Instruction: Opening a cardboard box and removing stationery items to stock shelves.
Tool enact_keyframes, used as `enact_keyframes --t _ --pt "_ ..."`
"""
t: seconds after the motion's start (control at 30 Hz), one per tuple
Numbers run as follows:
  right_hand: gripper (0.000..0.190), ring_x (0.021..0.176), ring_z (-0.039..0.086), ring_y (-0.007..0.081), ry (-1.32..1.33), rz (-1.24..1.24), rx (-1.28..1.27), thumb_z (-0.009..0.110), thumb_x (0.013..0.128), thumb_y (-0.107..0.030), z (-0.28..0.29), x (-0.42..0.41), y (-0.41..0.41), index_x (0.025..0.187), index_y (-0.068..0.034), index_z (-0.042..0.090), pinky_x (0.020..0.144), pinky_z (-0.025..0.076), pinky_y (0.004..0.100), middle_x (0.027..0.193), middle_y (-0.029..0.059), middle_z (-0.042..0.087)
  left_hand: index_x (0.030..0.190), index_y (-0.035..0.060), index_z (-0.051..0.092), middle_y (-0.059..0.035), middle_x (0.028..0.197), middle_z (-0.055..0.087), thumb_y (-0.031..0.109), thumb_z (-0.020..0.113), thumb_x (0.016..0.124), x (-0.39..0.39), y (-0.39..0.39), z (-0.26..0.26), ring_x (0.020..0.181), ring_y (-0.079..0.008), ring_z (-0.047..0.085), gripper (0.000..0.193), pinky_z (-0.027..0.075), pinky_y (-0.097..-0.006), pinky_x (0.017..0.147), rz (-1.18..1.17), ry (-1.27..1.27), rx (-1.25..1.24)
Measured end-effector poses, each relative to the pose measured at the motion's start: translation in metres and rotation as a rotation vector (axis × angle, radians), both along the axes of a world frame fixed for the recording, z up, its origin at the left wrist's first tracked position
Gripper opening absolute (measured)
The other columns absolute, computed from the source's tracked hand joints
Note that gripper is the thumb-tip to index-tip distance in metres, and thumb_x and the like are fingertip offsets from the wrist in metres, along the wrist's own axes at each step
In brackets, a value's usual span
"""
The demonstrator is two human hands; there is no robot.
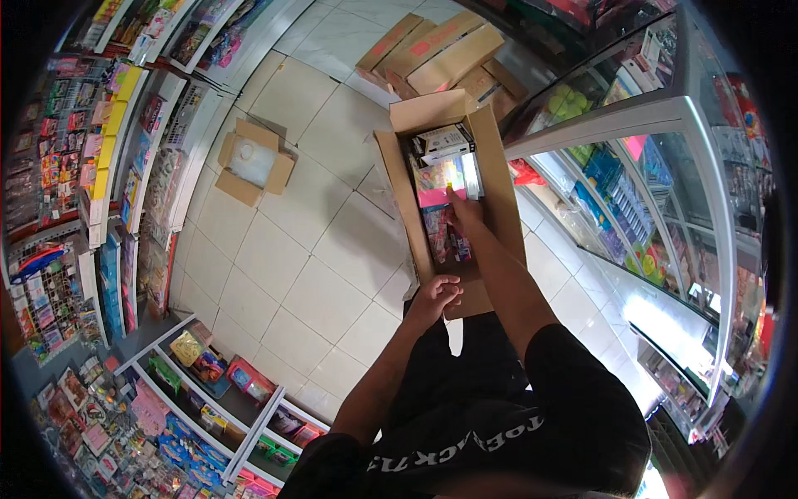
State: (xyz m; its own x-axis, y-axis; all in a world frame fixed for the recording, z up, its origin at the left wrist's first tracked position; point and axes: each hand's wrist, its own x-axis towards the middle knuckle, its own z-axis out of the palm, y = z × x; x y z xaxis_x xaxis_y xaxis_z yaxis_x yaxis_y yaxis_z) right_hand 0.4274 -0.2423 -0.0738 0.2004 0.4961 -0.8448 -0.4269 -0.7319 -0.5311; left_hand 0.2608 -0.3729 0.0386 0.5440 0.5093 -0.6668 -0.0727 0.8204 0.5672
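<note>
An open cardboard box [508, 218] stands before me, its flaps folded outward. My right hand [464, 212] reaches inside, its fingers at a colourful packet with a pink edge [433, 193]; whether it grips the packet cannot be told. My left hand [438, 296] hovers by the box's near left corner with loosely curled fingers, nothing seen in it. At the far end of the box lies a white-and-black carton [444, 142]. A shiny clear-wrapped item [472, 174] lies along the right wall. Small red and purple packages [439, 240] fill the nearer part.
A smaller open carton [252, 159] with clear plastic inside sits on the tiled floor [299, 249]. Several closed cartons [430, 53] stand beyond my box. A glass display case [623, 187] is close on the right. Stocked shelves [118, 137] line the left; a low shelf unit [206, 399] is lower left.
</note>
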Motion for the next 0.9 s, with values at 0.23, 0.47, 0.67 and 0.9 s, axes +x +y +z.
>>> enact_keyframes --t 0.23,0.47,0.67,0.9 --pt "0.032 0.049 0.056 0.0178 -0.011 -0.159 -0.014 0.071 0.079 -0.029 -0.022 -0.008 -0.007 0.078 -0.002 0.055 0.044 0.05 0.0288 0.063 0.0071 0.057 0.118 0.005 0.047 -0.0059 0.098 0.057 0.024 0.055 0.091 -0.02 0.014 0.006 0.083 -0.0134 0.057 0.034 0.045 -0.0258 0.073 -0.024 -0.003 -0.02" --pt "0.027 0.071 0.061 0.0171 0.005 -0.243 0.047 0.071 0.08 -0.021 -0.031 0.0 -0.017 0.094 -0.002 0.057 0.063 0.054 0.0306 0.085 0.0072 0.061 0.119 0.0073 0.047 -0.0053 0.101 0.058 0.029 0.056 0.09 -0.021 0.02 0.007 0.086 -0.0131 0.058 0.037 0.046 -0.0266 0.074 -0.082 -0.021 -0.006" --pt "0.03 0.096 0.057 0.0183 0.039 -0.51 0.169 0.068 0.08 -0.013 -0.016 -0.015 -0.021 0.107 -0.006 0.054 0.081 0.05 0.0355 0.104 0.0058 0.058 0.119 0.006 0.047 -0.0054 0.102 0.058 0.032 0.056 0.09 -0.021 0.02 0.009 0.086 -0.0126 0.059 0.04 0.046 -0.0264 0.074 -0.107 -0.032 0.019" --pt "0.039 0.106 0.053 0.0226 0.136 -0.666 0.157 0.064 0.08 -0.005 -0.004 -0.021 -0.016 0.115 -0.005 0.049 0.091 0.045 0.0387 0.113 0.0078 0.055 0.12 0.007 0.047 -0.0069 0.102 0.058 0.028 0.056 0.091 -0.025 0.02 0.01 0.086 -0.0136 0.059 0.037 0.046 -0.0262 0.075 -0.131 -0.009 0.006"
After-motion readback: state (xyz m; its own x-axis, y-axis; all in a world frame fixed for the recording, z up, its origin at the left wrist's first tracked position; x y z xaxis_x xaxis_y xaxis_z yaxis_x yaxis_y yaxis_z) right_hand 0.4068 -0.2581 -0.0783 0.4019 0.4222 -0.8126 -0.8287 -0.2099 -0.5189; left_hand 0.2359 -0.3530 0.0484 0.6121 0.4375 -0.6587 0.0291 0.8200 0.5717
